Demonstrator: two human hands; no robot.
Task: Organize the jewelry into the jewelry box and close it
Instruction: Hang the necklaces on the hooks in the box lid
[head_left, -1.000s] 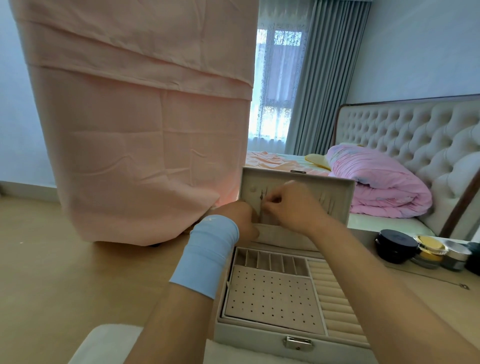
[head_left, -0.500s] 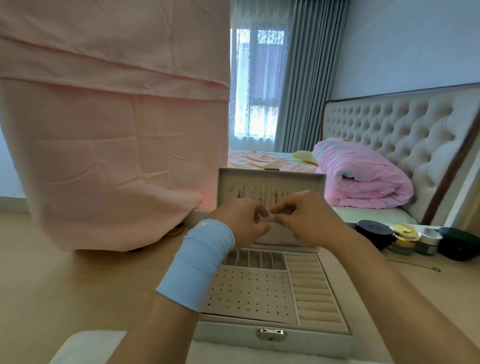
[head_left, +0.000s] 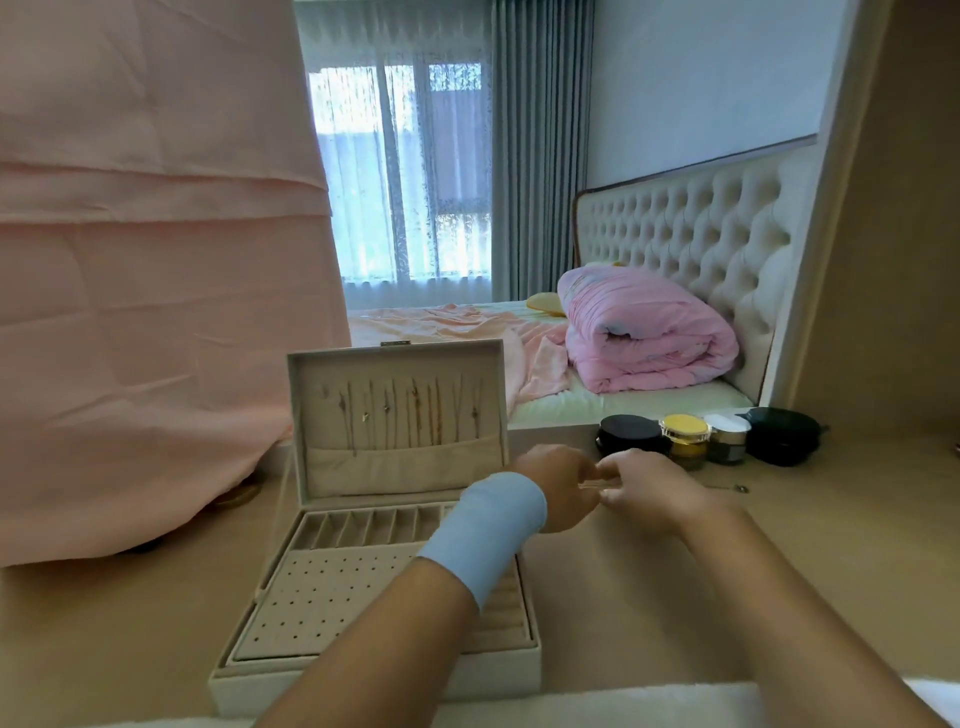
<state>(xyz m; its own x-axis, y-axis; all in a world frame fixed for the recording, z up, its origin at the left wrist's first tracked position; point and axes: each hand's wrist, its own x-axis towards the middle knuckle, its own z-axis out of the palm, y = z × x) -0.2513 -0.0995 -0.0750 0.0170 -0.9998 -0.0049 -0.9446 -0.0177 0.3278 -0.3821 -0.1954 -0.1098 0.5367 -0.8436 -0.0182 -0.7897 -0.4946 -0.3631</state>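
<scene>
Just above the desk (head_left: 649, 597), at 3 o'clock from the jewelry box (head_left: 311, 613), the left hand (head_left: 558, 488) and right hand (head_left: 644, 488) meet fingertip to fingertip. Both have curled fingers that pinch a thin strand (head_left: 589, 486) between them; it is too fine to tell what it is. A blue wristband (head_left: 483, 530) wraps the left wrist, and that forearm crosses over the box's right side. The box lies open, its lid (head_left: 322, 467) standing upright with necklaces (head_left: 415, 410) hanging inside. At 1 o'clock from the hands sit a black jar (head_left: 631, 434), a yellow-lidded jar (head_left: 684, 434), a silver jar (head_left: 727, 439) and a black pouch (head_left: 784, 434). A fine chain (head_left: 735, 488) lies on the desk at 3 o'clock.
</scene>
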